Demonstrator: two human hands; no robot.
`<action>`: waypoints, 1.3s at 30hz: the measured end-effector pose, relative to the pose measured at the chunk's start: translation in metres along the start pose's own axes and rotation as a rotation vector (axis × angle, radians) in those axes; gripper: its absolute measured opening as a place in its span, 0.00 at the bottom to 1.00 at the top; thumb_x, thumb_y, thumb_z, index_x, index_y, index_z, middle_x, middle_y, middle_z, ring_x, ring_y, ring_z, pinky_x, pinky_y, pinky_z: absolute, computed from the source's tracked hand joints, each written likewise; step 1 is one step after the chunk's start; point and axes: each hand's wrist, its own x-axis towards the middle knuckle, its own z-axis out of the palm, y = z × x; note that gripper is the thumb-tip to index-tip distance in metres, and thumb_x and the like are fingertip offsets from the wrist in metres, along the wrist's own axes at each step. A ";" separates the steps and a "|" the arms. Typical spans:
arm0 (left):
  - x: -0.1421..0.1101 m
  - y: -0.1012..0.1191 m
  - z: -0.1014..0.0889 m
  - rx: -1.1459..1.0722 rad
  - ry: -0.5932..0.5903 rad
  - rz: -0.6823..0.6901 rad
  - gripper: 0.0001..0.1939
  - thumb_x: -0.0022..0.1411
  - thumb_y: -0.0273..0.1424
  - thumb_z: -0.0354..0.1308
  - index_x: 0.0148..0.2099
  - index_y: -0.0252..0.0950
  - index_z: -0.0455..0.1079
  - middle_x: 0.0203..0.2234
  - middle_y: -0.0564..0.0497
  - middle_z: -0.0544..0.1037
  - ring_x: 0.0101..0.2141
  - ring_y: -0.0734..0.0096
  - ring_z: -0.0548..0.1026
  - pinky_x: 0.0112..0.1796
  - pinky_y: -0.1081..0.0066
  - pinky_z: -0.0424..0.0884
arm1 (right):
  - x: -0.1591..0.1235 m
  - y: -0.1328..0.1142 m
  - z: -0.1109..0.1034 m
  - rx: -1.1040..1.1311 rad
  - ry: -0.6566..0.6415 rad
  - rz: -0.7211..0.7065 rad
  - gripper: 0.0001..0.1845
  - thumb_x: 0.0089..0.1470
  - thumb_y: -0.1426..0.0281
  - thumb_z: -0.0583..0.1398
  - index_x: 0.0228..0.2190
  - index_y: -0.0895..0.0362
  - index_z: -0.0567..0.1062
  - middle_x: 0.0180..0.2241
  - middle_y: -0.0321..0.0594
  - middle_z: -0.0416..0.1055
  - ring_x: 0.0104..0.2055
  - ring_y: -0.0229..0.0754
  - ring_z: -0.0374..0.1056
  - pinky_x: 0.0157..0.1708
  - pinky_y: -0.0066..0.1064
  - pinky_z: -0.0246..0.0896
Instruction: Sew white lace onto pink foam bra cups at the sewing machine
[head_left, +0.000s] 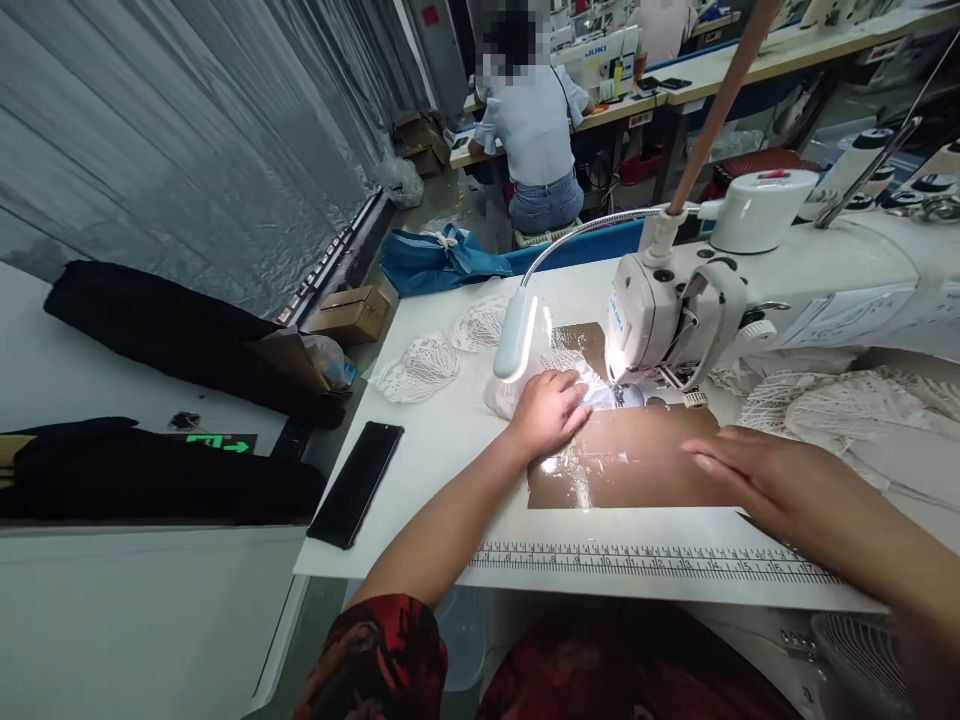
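Note:
My left hand (549, 410) lies flat on a piece of white lace fabric (595, 388), just left of the sewing machine's (630, 315) lit needle area. Its fingers are stretched out on the cloth, pressing rather than gripping. The fabric reaches in under the presser foot, where its edge is hard to make out. My right hand (757, 468), slightly blurred, hovers over or rests on the right side of the brown taped sheet (622, 485) with its fingers extended and no object visible in them. More white lace (420, 368) trails across the table on the left.
A black phone (355, 484) lies at the table's left. A ruler strip (637, 562) runs along the front edge. The small lamp (515, 335) hangs above the fabric. More lace cloth (847, 410) is heaped at right. A person (536, 130) sits ahead at another table.

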 end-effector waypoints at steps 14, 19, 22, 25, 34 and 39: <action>-0.053 0.059 -0.051 -0.607 -0.252 0.147 0.16 0.60 0.33 0.62 0.50 0.38 0.74 0.53 0.43 0.74 0.55 0.63 0.71 0.57 0.60 0.67 | -0.093 0.032 0.037 -0.137 -0.029 -0.103 0.20 0.53 0.78 0.56 0.47 0.56 0.76 0.46 0.56 0.75 0.46 0.55 0.71 0.44 0.44 0.70; -0.031 0.033 -0.045 -0.651 -0.128 -0.147 0.28 0.56 0.36 0.65 0.58 0.35 0.68 0.56 0.42 0.71 0.58 0.58 0.67 0.58 0.57 0.65 | -0.095 0.047 0.039 -0.207 0.057 -0.206 0.19 0.52 0.79 0.55 0.45 0.59 0.77 0.45 0.57 0.75 0.46 0.55 0.72 0.42 0.42 0.70; -0.022 0.029 -0.036 -0.731 -0.267 -0.268 0.37 0.53 0.36 0.68 0.63 0.32 0.62 0.58 0.38 0.69 0.57 0.55 0.69 0.55 0.58 0.68 | -0.095 0.054 0.038 -0.217 0.090 -0.285 0.17 0.56 0.78 0.54 0.44 0.57 0.77 0.46 0.53 0.76 0.46 0.52 0.73 0.43 0.40 0.69; -0.020 0.030 -0.028 -0.823 -0.312 -0.304 0.35 0.53 0.33 0.67 0.62 0.32 0.64 0.57 0.39 0.70 0.56 0.55 0.70 0.54 0.61 0.67 | -0.094 0.049 0.033 -0.172 0.231 -0.252 0.13 0.61 0.72 0.52 0.40 0.58 0.76 0.42 0.50 0.77 0.44 0.49 0.74 0.45 0.39 0.69; -0.032 0.027 -0.016 -1.247 -0.398 -0.515 0.20 0.50 0.40 0.70 0.40 0.30 0.77 0.33 0.46 0.79 0.32 0.68 0.76 0.32 0.72 0.70 | -0.049 -0.001 0.023 0.223 0.149 0.020 0.17 0.64 0.65 0.50 0.46 0.56 0.75 0.34 0.40 0.80 0.32 0.41 0.77 0.27 0.28 0.70; -0.034 0.028 -0.020 -1.317 -0.421 -0.423 0.16 0.51 0.39 0.70 0.39 0.32 0.79 0.35 0.46 0.80 0.36 0.68 0.76 0.37 0.71 0.71 | 0.008 -0.021 0.023 0.478 -0.116 0.048 0.25 0.65 0.58 0.47 0.55 0.51 0.72 0.54 0.40 0.73 0.57 0.50 0.67 0.52 0.42 0.66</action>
